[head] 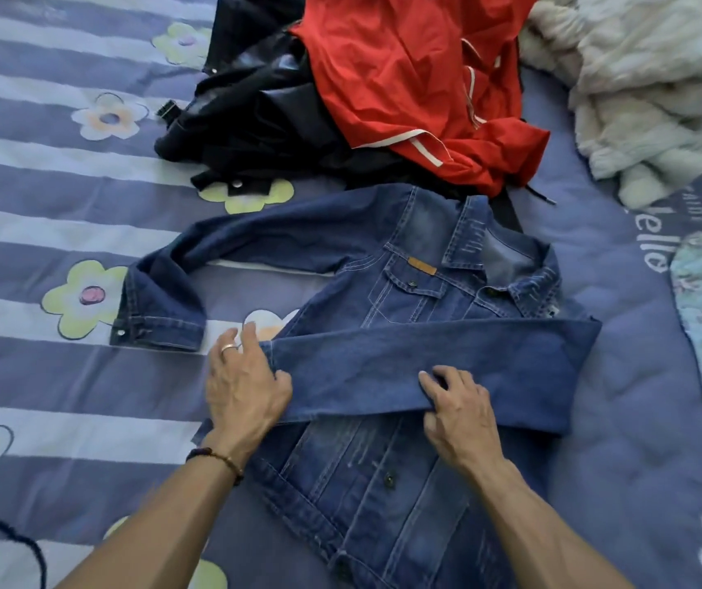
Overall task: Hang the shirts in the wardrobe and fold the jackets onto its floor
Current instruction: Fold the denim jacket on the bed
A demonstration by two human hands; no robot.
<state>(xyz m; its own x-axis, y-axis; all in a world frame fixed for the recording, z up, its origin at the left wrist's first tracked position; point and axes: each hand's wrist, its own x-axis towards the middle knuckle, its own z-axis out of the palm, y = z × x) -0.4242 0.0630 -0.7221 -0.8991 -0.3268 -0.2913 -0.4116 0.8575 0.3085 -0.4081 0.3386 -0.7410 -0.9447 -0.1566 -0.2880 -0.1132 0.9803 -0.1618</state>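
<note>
Currently one denim jacket [400, 291] lies front-up on the bed [43, 376], collar toward the far side. Two sleeves: one sleeve [447, 367] is folded across the chest, the other sleeve [196, 265] stretches out to the left with its cuff bent back toward the person. Two hands in view. Left hand [245, 382] rests at the cuff end of the folded sleeve, fingers spread fairly straight, thumb against the denim edge; one ring, one beaded bracelet [217, 457] on the wrist. Right hand [457, 412] has fingers curled over the near edge of the same sleeve, pinching it. Beyond the collar: one black jacket [247, 108], one red garment [417, 74] on top of it. One cream blanket [646, 82] far right.
</note>
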